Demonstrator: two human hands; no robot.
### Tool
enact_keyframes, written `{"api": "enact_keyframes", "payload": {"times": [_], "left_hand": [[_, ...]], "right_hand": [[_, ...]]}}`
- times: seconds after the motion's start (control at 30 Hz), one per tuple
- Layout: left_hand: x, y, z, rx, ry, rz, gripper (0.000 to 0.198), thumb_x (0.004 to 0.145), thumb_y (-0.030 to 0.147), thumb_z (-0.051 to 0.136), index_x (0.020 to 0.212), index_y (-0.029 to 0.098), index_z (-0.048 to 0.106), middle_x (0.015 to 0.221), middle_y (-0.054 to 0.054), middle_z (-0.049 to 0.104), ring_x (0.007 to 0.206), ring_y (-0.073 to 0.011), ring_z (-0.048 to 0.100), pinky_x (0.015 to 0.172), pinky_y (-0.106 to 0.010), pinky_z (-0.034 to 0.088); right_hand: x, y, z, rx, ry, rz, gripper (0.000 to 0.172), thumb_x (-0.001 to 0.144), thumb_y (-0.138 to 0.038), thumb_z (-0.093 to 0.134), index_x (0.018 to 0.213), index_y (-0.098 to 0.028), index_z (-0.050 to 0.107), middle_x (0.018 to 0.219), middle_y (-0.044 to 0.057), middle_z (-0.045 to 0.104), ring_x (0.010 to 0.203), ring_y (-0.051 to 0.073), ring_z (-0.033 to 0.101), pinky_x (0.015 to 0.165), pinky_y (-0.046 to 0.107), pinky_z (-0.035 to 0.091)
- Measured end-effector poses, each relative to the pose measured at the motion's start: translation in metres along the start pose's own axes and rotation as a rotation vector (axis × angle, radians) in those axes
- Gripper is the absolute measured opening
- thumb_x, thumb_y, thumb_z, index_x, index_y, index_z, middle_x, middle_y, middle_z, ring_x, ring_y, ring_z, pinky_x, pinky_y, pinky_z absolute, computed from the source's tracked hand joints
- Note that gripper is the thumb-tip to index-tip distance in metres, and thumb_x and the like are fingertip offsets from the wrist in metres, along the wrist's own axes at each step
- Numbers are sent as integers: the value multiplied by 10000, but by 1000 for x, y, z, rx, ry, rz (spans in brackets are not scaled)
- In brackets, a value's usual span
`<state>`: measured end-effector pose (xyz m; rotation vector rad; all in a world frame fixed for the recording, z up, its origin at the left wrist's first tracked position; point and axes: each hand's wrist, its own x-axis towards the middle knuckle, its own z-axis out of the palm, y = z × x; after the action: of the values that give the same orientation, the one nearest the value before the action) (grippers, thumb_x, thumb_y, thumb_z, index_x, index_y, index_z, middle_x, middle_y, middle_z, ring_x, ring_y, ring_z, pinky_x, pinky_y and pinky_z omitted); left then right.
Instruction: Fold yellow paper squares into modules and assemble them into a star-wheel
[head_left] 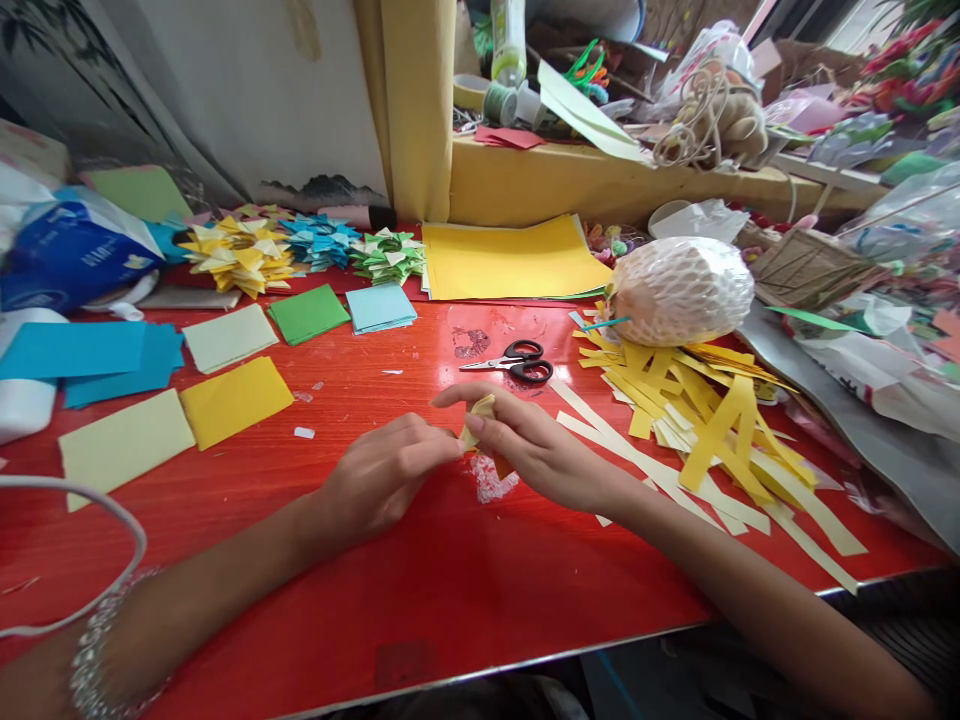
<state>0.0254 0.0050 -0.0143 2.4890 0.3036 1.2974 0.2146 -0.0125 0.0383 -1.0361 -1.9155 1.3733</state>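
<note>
Over the middle of the red table, both hands meet at a small folded piece of pale yellow paper (pixel 478 420). My right hand (pixel 525 440) grips it between thumb and fingers, its index finger stretched out above. At the paper's lower left edge, the closed fingertips of my left hand (pixel 394 465) pinch it. Part of the paper is hidden by the fingers. Just beyond my right hand lies a pair of black-handled scissors (pixel 517 362), blades pointing left. Several yellow paper strips (pixel 705 420) are heaped to the right of that hand.
Stacks of yellow (pixel 236 402), green (pixel 309 314) and blue paper (pixel 75 350) lie at the left. Folded paper clusters (pixel 240 252) stand behind them, beside large yellow sheets (pixel 510 260). A net-wrapped bundle (pixel 682 290) sits at the right. A white cable (pixel 135 530) loops near my left forearm.
</note>
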Motion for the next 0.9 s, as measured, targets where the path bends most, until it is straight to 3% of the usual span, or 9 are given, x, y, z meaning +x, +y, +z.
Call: {"api": "enact_keyframes", "payload": {"times": [0.13, 0.47, 0.73, 0.9], "left_hand": [[-2, 1, -1, 21, -49, -9, 400, 788, -48, 450, 1132, 154, 472, 919, -92, 589, 826, -152, 551, 709, -292, 477], [0, 2, -3, 60, -69, -22, 371, 811, -29, 402, 1104, 186, 480, 918, -76, 553, 788, -133, 539, 642, -247, 467], [1, 2, -2, 10, -13, -97, 394, 783, -56, 444, 1082, 199, 475, 841, -32, 560, 745, -111, 532, 648, -226, 472], [2, 1, -2, -35, 14, -120, 345, 799, -31, 448, 1049, 205, 480, 821, -26, 570, 720, -114, 541, 609, -231, 475]], "right_hand": [[1, -2, 0, 42, -12, 0, 198, 930, -246, 302, 984, -192, 485, 842, 8, 501, 629, 87, 418, 586, 221, 395], [0, 2, 1, 75, -5, 16, 272, 935, -268, 305, 1164, -206, 439, 764, -9, 430, 673, 93, 411, 594, 221, 385], [-1, 1, 2, 143, 23, 31, 208, 922, -315, 339, 1034, -205, 475, 750, -10, 433, 637, 95, 402, 572, 220, 411], [-1, -1, 2, 109, 34, 4, 217, 898, -294, 416, 1093, -206, 449, 749, -17, 450, 674, 95, 456, 616, 217, 431]]}}
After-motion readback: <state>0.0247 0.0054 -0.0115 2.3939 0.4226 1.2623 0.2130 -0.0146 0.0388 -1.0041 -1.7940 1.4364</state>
